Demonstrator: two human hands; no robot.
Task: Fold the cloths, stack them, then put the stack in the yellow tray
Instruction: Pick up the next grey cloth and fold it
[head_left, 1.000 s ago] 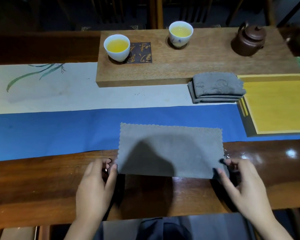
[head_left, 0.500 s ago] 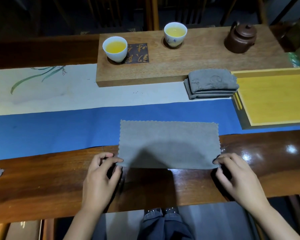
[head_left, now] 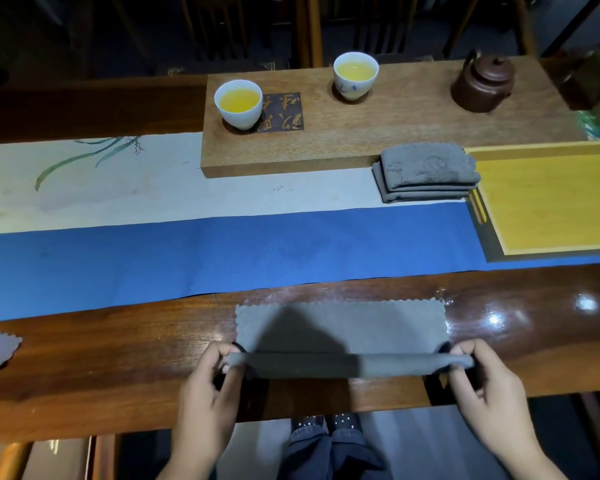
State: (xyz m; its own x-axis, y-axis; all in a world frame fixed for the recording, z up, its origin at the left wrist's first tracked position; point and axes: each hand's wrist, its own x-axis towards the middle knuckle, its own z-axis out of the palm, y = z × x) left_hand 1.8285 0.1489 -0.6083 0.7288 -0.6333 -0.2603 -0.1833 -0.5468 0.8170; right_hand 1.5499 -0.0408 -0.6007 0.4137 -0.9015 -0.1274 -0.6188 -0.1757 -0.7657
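- The left hand (head_left: 207,379) is reaching in from the lower edge, its back turned up, thumb and fingers pinching the left end of the lifted near edge of the grey, scallop-edged cloth (head_left: 340,329).
- The right hand (head_left: 484,382) is mirroring it, pinching the right end of that same edge.
- Both bare forearms are angling inward from below, the hands held level and well apart, pulling the fabric taut between them.

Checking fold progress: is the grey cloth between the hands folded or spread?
Mid-fold. Left hand and right hand pinch the grey cloth by its lifted near edge; the rest lies flat.
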